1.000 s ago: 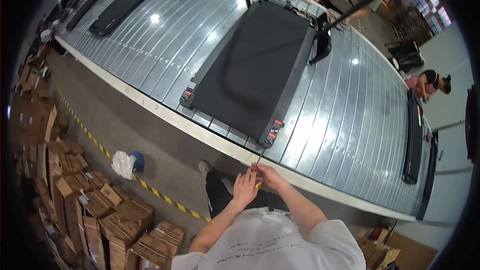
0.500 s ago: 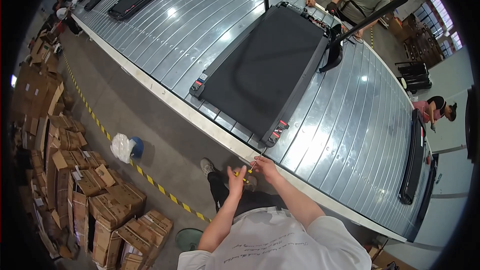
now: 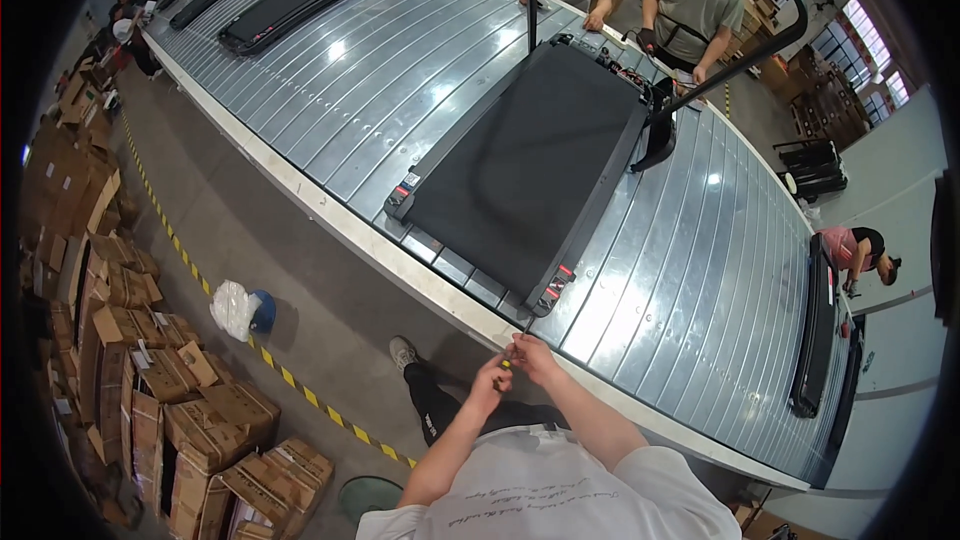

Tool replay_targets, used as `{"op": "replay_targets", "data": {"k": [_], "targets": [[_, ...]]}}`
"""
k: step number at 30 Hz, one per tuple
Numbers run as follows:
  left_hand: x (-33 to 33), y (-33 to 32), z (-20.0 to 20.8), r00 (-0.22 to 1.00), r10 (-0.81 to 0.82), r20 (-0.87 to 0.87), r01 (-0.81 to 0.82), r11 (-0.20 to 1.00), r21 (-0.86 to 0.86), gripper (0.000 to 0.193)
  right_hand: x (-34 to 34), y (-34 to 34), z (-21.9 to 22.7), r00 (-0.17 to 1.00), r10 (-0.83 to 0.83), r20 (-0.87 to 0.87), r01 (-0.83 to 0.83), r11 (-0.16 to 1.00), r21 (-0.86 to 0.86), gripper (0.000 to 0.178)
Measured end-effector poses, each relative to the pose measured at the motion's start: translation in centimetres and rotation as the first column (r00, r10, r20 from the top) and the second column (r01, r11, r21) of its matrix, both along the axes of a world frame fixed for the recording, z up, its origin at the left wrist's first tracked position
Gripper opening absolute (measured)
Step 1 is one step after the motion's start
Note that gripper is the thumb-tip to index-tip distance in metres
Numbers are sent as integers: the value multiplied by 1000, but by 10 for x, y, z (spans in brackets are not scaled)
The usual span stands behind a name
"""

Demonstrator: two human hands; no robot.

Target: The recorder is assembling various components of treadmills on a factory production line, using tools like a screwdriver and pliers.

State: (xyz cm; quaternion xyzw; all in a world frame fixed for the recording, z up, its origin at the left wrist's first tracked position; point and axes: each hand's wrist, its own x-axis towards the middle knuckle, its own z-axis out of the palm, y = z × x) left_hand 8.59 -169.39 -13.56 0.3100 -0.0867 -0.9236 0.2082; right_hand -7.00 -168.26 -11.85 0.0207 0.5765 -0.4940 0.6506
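Left hand (image 3: 487, 382) grips a yellow-and-black hand tool (image 3: 506, 364), presumably light, stiff and best held by its handle (image 3: 502, 372); right hand's (image 3: 535, 358) grasp is unclear.

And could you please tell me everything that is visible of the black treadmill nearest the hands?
The treadmill is flat: a matte black belt between black side rails. Its near corners have red-marked end caps; at the far end, wiring looks exposed and black tubular posts rise. It lies belt up, slanted across the slatted metal surface, which supports it. The right hand is near its closest corner, apparently not touching it.
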Motion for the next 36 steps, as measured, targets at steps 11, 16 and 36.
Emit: {"op": "replay_targets", "data": {"k": [11,16,36], "targets": [[-10,17,77,579,128,805,695,440,-569,55,-30,19,14,999,29,-23,-29,1000,4,23],[1,25,8,1000,-10,-9,12,943,332,58,-21,17,18,998,68,9,-68,997,-28,22],[-6,37,-4,920,-203,334,280,939,-200,65,-18,58,3,995,61,-79,-63,998,-22,20]]}}
